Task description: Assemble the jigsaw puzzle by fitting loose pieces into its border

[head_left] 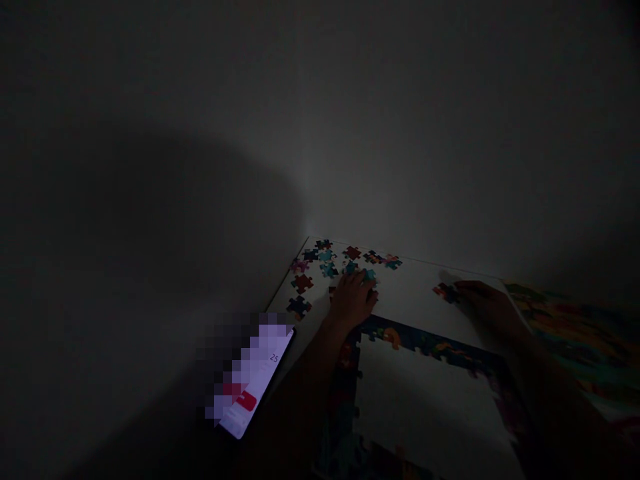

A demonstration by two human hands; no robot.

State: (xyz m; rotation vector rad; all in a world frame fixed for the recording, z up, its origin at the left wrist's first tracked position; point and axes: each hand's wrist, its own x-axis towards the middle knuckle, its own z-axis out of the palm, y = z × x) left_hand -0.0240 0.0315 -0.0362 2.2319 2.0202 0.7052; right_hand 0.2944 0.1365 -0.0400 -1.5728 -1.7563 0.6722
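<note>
The scene is very dark. My left hand (pixel 353 297) lies palm down among several loose jigsaw pieces (pixel 327 261) at the far end of a white board (pixel 410 300), its fingertips on a teal piece (pixel 369 275). My right hand (pixel 487 301) rests on the board to the right, fingertips touching a dark red piece (pixel 447 292). Nearer to me lies the joined puzzle border (pixel 430 347) around a bare white middle.
A lit phone (pixel 255 377) leans at the board's left edge, its screen partly blurred. A colourful printed sheet or box lid (pixel 575 333) lies at the right. A plain wall rises behind the board, with a large shadow on its left.
</note>
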